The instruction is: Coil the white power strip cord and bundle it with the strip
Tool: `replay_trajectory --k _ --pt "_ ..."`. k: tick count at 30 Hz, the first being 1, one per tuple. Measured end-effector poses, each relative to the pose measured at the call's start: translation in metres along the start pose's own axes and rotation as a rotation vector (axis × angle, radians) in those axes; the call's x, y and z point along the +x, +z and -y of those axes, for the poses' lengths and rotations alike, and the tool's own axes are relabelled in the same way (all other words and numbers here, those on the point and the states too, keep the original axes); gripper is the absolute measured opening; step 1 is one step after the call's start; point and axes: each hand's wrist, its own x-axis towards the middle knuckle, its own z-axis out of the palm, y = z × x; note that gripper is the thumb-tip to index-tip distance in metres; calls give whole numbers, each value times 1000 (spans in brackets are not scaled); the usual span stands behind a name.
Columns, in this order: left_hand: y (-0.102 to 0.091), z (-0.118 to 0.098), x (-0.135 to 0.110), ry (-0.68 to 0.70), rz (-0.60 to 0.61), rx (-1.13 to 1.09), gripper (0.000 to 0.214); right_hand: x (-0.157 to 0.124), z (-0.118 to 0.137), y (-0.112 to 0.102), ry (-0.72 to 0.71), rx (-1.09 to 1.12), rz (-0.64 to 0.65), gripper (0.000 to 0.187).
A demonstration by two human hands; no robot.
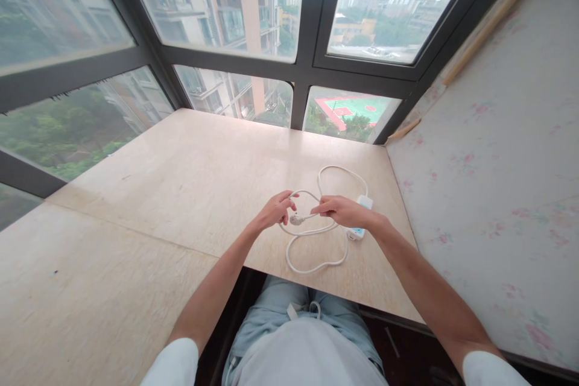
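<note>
A white power cord (316,267) lies in loose loops on the beige stone surface. Its round plug (296,219) points leftward between my two hands. My right hand (341,210) pinches the cord a short way behind the plug, fingers closed. Curled around one loop of the cord is my left hand (275,210), just left of the plug, its fingertips partly bent over the loop. The cord leads to a white power strip (357,233) on the surface, partly hidden under my right wrist.
The stone windowsill (181,163) extends to the left and back, with a seam across it. Dark window frames (235,60) bound the far side. A floral-papered wall (488,163) rises close on the right. The sill's front edge meets my lap.
</note>
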Motion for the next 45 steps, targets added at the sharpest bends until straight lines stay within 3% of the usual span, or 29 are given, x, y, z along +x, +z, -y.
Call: replay_trajectory --k 5,8,12,17,19,23,25,27,29,33,38,45 --pt "15 -21 -9 135 147 212 46 20 25 -18 -76 -191 90 28" --pt "22 -22 -8 206 124 260 33 29 30 -24 -97 -189 68 20" --pt "24 -22 -7 280 35 263 29 36 28 -24 -62 -85 -77 12" --pt "19 -19 -10 255 -115 65 36 30 6 -18 98 112 -350 34" --pt "16 -17 -13 227 -138 -56 38 23 -6 -13 121 250 -325 44" --pt "12 -14 -19 231 -197 -236 42 7 -21 10 142 643 -122 60" --pt "14 -11 -23 252 -239 -320 41 2 -20 27 171 823 -125 59" --pt "18 -7 -26 263 -271 -400 40 0 -16 42 168 935 -219 53" --pt "25 -2 -30 270 -304 -465 40 0 -8 54 137 985 -327 47" --pt "41 11 -40 255 -379 -592 40 4 5 64 142 1021 -389 47" --pt "53 24 -54 226 -303 -759 29 11 14 63 186 1035 -529 47" --pt "55 32 -63 152 -342 -685 21 21 26 49 185 972 -483 46"
